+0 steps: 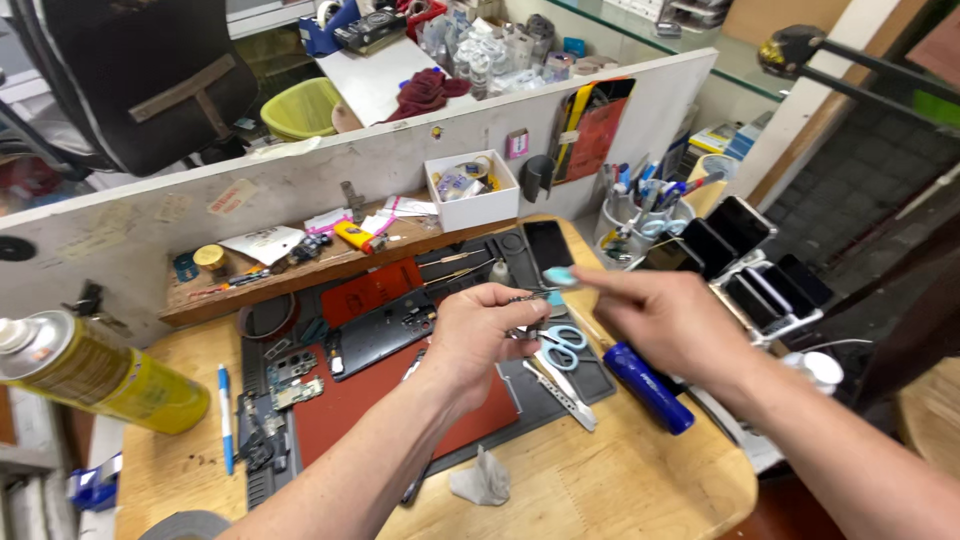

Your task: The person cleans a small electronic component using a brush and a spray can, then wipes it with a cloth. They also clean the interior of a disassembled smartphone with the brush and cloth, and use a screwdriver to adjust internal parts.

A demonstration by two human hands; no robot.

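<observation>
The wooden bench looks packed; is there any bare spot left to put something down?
Yes: bare wood along the near edge of the bench, right of the crumpled tissue, below the blue cylinder. A narrower strip lies between the yellow spray can and the blue pen. The dark mat and back shelf are crowded.

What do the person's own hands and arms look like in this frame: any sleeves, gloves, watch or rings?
Both arms enter from the bottom edge and are bare along their whole visible length; no sleeves show. The left hand and right hand wear no gloves. No watch, bracelet or ring is visible on either. The right hand's fingertips are motion-blurred, so small details there cannot be told.
</observation>
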